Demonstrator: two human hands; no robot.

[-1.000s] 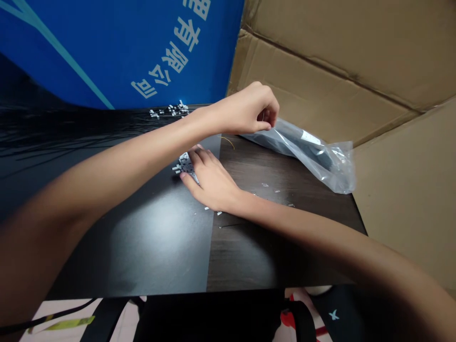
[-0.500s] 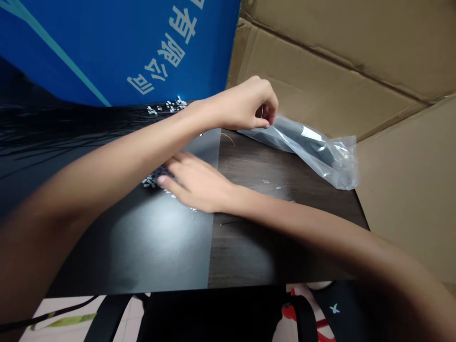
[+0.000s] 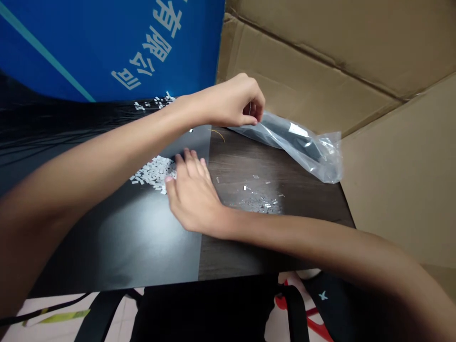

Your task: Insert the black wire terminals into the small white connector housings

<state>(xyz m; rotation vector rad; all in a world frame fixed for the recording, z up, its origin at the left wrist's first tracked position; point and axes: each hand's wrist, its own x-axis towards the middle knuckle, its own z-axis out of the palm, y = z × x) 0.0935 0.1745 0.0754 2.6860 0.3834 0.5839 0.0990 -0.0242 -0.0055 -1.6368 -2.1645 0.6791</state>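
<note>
My left hand (image 3: 242, 102) is raised over the back of the table, its fingers curled inward in a pinch. A thin pale line shows inside the curl, but what it is I cannot make out. Below that forearm, my right hand (image 3: 195, 192) lies flat, palm down, with fingers stretched out across the edge of the grey mat. Its thumb and fingertips are beside a heap of small white rectangular pieces (image 3: 154, 172). More tiny pieces and shiny bits (image 3: 261, 203) lie scattered on the dark wood, right of this hand.
A clear plastic bag (image 3: 302, 142) with something dark inside lies at the back right, before a cardboard wall (image 3: 320, 85). Black strands with white tags (image 3: 156, 102) run along the back left under a blue panel (image 3: 185, 57). A thin yellow strand (image 3: 219, 134) lies nearby.
My right hand has drawn off the heap to the right and toward me, uncovering the white pieces. My left hand keeps its pinch. The whole view has shifted slightly.
</note>
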